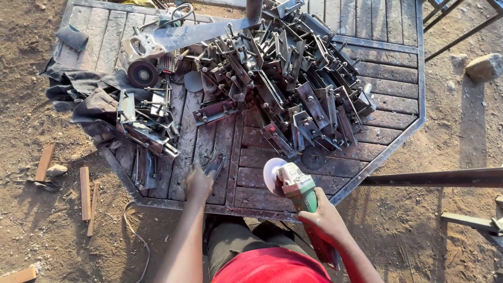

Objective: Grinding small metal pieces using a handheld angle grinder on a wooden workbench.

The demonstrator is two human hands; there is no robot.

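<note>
Right hand (324,217) grip closed around green angle grinder (293,184), left hand (198,183) gripping metal bracket (215,163), octagonal table (390,137)

Weathered wood table (377,78); dull metal brackets (283,78); green plastic grinder (298,191).

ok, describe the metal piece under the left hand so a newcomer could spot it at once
Start at the octagonal wooden-plank table and its big heap of bolted metal brackets. Come down to the near edge, left of the green angle grinder in the right hand. There the left hand rests on a single flat grey bracket, lying alone on bare planks, apart from both piles.
</note>
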